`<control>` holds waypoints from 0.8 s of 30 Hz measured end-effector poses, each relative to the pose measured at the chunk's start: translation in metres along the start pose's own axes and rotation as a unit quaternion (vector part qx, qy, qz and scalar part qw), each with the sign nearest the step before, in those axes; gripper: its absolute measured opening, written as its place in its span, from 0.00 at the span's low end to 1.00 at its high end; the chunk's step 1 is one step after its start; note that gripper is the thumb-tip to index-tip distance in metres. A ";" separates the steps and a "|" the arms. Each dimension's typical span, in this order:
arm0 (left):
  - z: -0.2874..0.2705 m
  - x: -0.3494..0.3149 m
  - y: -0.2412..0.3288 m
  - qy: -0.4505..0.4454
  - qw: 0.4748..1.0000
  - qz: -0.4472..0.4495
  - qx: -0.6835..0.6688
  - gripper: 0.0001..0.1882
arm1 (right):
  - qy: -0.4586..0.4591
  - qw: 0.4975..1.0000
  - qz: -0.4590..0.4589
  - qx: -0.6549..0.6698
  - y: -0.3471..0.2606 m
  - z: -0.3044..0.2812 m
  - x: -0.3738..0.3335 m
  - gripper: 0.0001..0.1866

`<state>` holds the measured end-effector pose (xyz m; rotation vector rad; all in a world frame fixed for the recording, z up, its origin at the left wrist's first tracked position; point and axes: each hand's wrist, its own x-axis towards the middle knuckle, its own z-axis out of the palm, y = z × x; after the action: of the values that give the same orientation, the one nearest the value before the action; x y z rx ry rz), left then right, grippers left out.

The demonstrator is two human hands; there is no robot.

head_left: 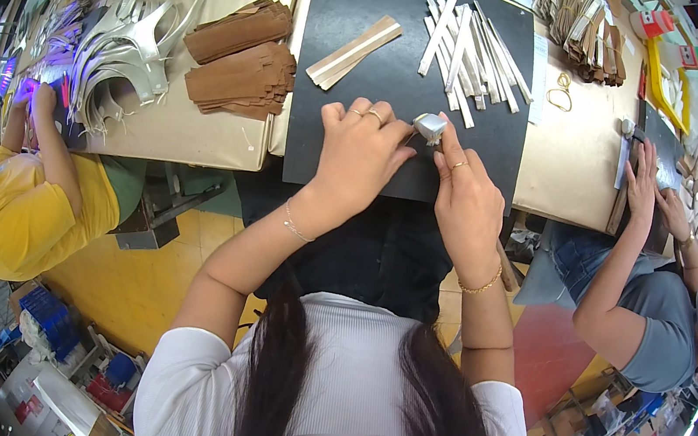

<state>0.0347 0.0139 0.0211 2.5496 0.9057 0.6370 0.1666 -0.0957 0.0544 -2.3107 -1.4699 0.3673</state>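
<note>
My left hand (362, 151) and my right hand (468, 200) meet over the near part of a black mat (314, 147). Between them is a small shiny grey-white piece (429, 128), whose kind I cannot make out. My right thumb and forefinger pinch it from the right. The left fingers are curled, with thumb and forefinger closed at its left side; their grip is partly hidden. Farther up the mat lie overlapping tan strips (374, 38) with a white band along them. To the right, several narrow white strips (462, 48) are loosely piled.
Stacks of brown leather-like pieces (244, 76) lie left of the mat, near white curved cut pieces (139, 40). Bundled brown strips (589, 38) and yellow rubber bands (560, 91) are at right. Co-workers in yellow (40, 217) and grey (653, 320) sit on either side.
</note>
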 end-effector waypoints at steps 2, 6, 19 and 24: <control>0.002 0.000 -0.007 -0.005 1.000 -0.008 -0.021 0.09 | -0.003 1.000 0.003 -0.003 0.000 0.000 0.000 0.24; 0.006 -0.003 -0.012 -0.014 0.998 -0.043 -0.052 0.06 | 0.019 1.000 -0.018 -0.016 0.003 0.003 0.000 0.24; 0.012 0.000 -0.001 -0.020 0.984 -0.149 -0.091 0.04 | 0.050 0.998 -0.026 -0.018 0.006 0.003 0.001 0.26; 0.012 0.000 0.000 -0.022 0.985 -0.150 -0.080 0.04 | 0.079 0.994 -0.035 0.060 -0.003 -0.001 -0.005 0.27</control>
<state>0.0415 0.0116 0.0114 2.2185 1.1447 0.5366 0.1624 -0.0996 0.0568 -2.1352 -1.4080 0.2398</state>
